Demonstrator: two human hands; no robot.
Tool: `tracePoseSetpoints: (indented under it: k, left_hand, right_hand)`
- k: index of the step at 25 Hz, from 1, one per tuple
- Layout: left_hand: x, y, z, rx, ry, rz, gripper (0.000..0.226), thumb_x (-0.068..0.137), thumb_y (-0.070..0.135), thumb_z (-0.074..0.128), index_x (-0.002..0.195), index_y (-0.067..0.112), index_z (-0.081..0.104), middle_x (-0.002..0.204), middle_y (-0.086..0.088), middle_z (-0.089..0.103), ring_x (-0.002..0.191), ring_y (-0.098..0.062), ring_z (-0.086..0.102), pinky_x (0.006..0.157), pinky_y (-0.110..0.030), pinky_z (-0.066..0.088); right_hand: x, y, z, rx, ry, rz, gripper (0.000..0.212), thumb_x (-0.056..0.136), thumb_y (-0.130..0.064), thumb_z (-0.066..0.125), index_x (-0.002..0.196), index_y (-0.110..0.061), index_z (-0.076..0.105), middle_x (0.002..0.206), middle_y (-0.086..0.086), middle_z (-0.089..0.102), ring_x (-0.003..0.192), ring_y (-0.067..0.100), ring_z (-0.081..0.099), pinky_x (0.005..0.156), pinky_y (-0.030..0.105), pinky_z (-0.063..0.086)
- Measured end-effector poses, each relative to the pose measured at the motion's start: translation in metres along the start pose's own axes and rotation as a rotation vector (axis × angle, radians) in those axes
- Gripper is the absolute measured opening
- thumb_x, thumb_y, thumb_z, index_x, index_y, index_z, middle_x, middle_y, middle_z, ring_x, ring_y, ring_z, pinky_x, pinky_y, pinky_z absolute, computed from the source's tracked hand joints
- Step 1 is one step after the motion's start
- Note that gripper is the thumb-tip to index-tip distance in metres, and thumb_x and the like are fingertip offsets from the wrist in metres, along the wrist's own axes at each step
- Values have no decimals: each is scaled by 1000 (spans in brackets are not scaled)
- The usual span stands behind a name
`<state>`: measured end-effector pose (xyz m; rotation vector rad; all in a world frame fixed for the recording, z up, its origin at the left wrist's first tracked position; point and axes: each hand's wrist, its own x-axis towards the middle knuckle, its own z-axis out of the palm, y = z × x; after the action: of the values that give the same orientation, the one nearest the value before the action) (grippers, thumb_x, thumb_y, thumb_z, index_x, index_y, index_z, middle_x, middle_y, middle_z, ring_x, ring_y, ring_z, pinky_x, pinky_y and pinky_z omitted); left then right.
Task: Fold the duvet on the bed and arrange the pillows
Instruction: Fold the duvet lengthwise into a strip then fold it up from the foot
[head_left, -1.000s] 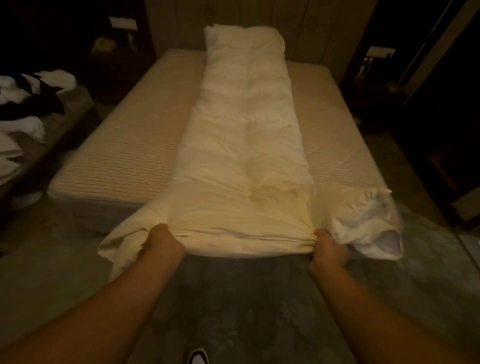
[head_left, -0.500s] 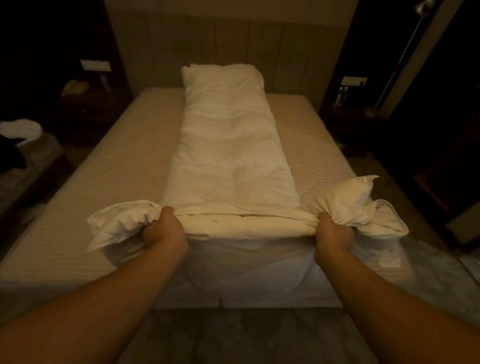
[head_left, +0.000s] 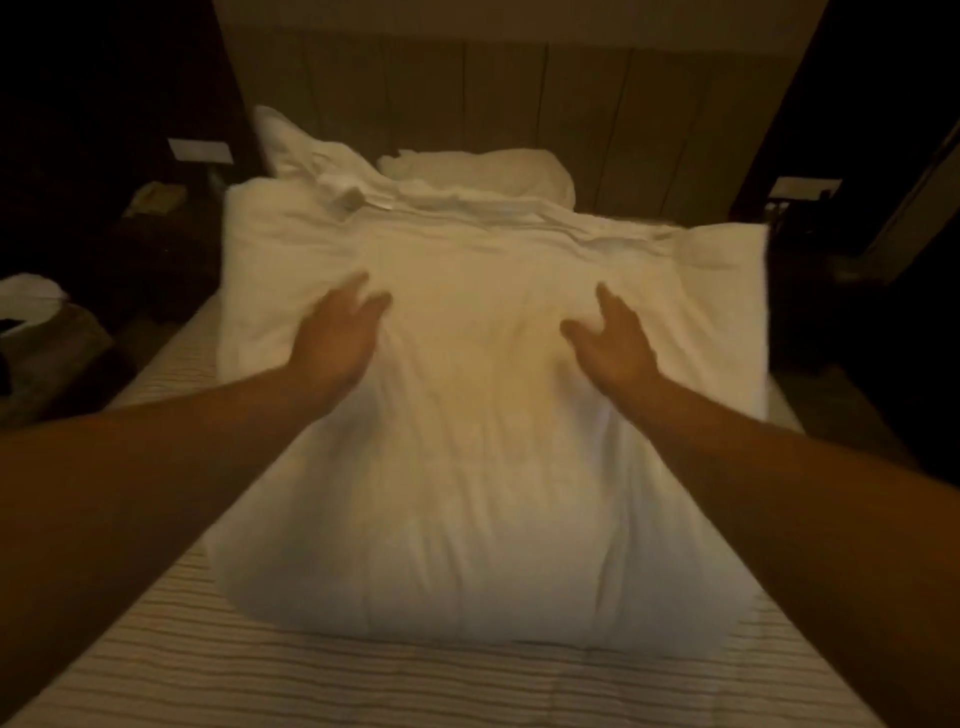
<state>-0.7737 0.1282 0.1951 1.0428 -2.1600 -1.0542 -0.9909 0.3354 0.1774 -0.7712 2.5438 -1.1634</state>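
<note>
The white duvet (head_left: 483, 415) is lying doubled over in a thick bundle along the middle of the bed (head_left: 218, 670), its rounded fold at the near end and its loose edges bunched in layers at the far end, close to the panelled headboard (head_left: 519, 88). The left hand (head_left: 337, 338) is being laid palm down on the left part of the duvet's top, with its fingers (head_left: 358, 291) straight and spread, gripping nothing. The right hand (head_left: 613, 343) is being laid on the right part in the same manner, its fingers (head_left: 605, 301) extended and slightly apart, nothing being held by them. The two hands are being kept well apart, with a creased stretch of cloth between them. Both hands are blurred, so whether the cloth is being pressed or only touched cannot be told. A pale pillow (head_left: 483, 171) is showing just beyond the duvet's far edge, against the headboard. The striped sheet of the bed is left uncovered at the near end and along the left side. A dark nightstand (head_left: 156, 208) is standing to the far left of the bed.
</note>
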Motion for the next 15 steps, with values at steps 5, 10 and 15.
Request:
tracePoseSetpoints:
  k: [5, 10, 15]
  left_hand:
    - [-25, -140, 55, 818, -376, -192, 69, 88, 75, 16, 149, 50, -2, 162, 14, -11, 149, -25, -12, 114, -65, 1]
    - [26, -174, 78, 774, -39, -109, 70, 86, 75, 18, 149, 46, 8, 161, 3, 7, 148, -31, -2, 111, -68, -2]
    - [10, -248, 98, 655, -272, -383, 77, 78, 86, 16, 144, 58, -11, 158, 23, -18, 149, -27, -11, 109, -73, 5]
  right_hand:
    - [-9, 115, 99, -519, -190, 236, 81, 79, -85, 18, 149, -48, 3, 163, -3, 0, 149, 28, -4, 108, 72, 1]
    - [23, 139, 127, -497, 191, 45, 71, 80, -80, 25, 140, -44, 36, 152, 2, 33, 140, 24, 23, 110, 54, 16]
    - [29, 177, 171, -508, -125, 217, 75, 80, -83, 29, 147, -50, 19, 161, -9, 15, 149, 20, 9, 114, 58, 5]
